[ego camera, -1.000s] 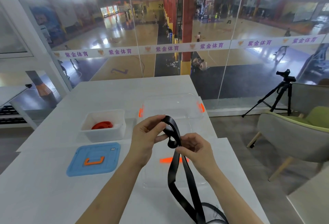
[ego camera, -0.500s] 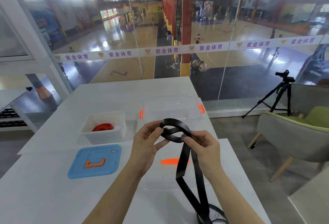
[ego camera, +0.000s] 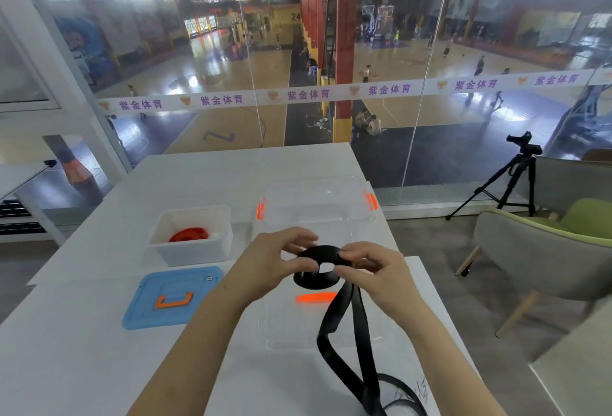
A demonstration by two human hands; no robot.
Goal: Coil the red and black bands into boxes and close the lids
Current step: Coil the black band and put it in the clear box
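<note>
— Both hands busy?
— Yes. Left hand and right hand each pinch the black band, wound into a small coil above the clear lid; its tail hangs down to the tabletop.
— And the red band?
— Coiled inside the white box, with the blue lid lying just beside it.

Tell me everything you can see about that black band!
The black band is a flat, matte strap. Its upper end is wound into a small coil, pinched between the left hand and right hand above the white table. The loose rest hangs down, twisting in long loops toward the person.
</note>
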